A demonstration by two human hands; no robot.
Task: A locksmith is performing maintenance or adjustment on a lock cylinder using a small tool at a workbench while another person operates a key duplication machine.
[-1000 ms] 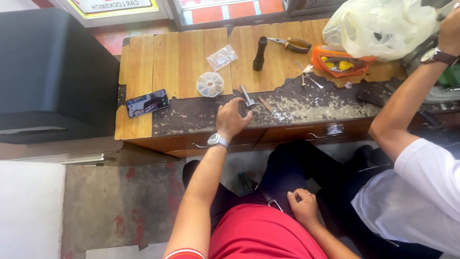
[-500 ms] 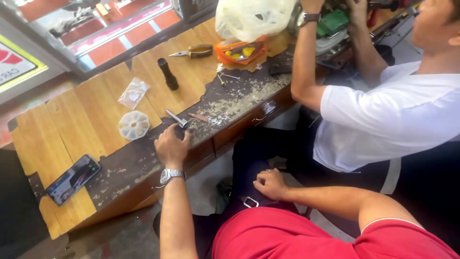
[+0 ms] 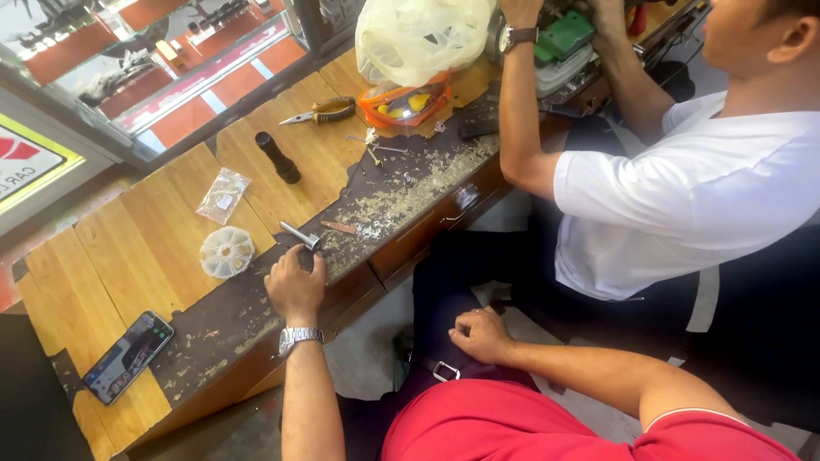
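Observation:
My left hand (image 3: 295,286), with a metal watch on the wrist, rests on the worn dark front strip of the wooden workbench (image 3: 154,230). Its fingers are curled, with the fingertips right beside a small metal cylinder (image 3: 300,235); whether they grip anything I cannot tell. My right hand (image 3: 481,335) lies loosely closed on my lap above my red shirt, holding nothing visible. A round clear parts box (image 3: 226,252) sits just left of my left hand.
A phone (image 3: 128,356) lies at the bench's near left. A black cylinder (image 3: 278,158), a small plastic bag (image 3: 224,195), pliers (image 3: 320,111), an orange tray (image 3: 401,102) under a plastic bag and metal filings are on the bench. A person in a white shirt (image 3: 683,188) works at right.
The view has swung left and tilted, so the bench now runs diagonally. My left hand stays at the bench's front strip and my right hand stays on my lap.

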